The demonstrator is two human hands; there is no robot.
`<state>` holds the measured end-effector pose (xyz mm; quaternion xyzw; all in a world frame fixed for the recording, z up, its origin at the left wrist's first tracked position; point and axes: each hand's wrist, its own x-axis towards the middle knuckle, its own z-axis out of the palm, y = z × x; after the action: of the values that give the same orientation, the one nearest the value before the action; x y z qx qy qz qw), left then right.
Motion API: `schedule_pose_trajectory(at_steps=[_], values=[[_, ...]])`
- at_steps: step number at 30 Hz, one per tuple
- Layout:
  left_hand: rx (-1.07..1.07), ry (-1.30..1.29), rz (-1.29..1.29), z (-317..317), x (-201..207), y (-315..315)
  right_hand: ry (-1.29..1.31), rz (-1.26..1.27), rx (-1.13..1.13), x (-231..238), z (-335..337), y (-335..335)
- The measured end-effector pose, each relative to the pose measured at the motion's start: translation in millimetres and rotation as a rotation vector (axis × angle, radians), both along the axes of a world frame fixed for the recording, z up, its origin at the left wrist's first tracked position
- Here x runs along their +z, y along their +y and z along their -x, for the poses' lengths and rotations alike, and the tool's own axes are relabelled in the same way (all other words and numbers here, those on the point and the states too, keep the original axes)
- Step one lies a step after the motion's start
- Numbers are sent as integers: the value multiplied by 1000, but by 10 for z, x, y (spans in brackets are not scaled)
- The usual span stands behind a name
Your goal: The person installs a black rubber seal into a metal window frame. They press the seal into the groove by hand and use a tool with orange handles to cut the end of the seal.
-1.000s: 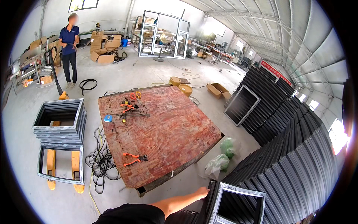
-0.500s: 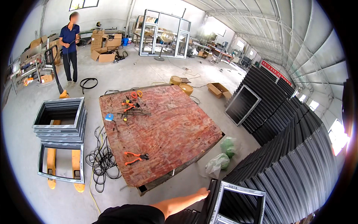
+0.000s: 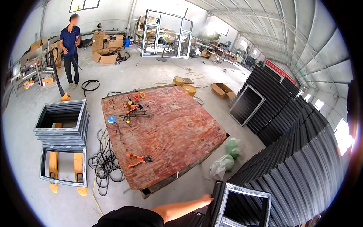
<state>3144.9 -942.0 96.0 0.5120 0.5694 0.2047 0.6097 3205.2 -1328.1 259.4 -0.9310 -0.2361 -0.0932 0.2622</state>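
My right hand (image 3: pixel 206 199) reaches out from the lower edge, arm bare below a black sleeve. Its fingers close on the left edge of a grey aluminium window frame (image 3: pixel 245 191) that stands at the bottom right, leaning against rows of dark frames (image 3: pixel 302 159). My left hand is out of view. Ahead lies a big reddish plywood worktable (image 3: pixel 170 132). Orange-handled pliers (image 3: pixel 138 160) lie on its near corner, and more orange hand tools (image 3: pixel 132 108) and a blue tape measure (image 3: pixel 111 119) lie at its far left.
A stack of grey frames (image 3: pixel 60 121) sits on a yellow pallet jack (image 3: pixel 53 166) at the left, with a black cable coil (image 3: pixel 106 162) beside it. Green plastic bags (image 3: pixel 227 159) lie right of the table. A person in a blue shirt (image 3: pixel 70 49) stands far back left near cardboard boxes (image 3: pixel 106 45).
My right hand stays on the frame's edge. The view has shifted only slightly.
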Motion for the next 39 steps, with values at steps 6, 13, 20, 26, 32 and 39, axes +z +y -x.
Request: schedule_pose_trajectory(at_steps=[6, 13, 20, 26, 32, 39], values=[[-17, 197, -142, -14, 114, -64, -125, 16, 82, -110, -77, -42], [-31, -69, 22, 45, -9, -101, -153, -28, 74, -71, -34, -10], [-137, 22, -50, 116, -43, -144, -149, -41, 110, 34, 76, 51], [-110, 4, 3, -98, 69, -274, -165, 5, 69, 24, 71, -1], [-30, 22, -12, -63, -670, -150, -140, -7, 170, 188, 244, 190], [-46, -119, 56, -180, -385, -445, -185, -40, 165, 53, 143, 59]])
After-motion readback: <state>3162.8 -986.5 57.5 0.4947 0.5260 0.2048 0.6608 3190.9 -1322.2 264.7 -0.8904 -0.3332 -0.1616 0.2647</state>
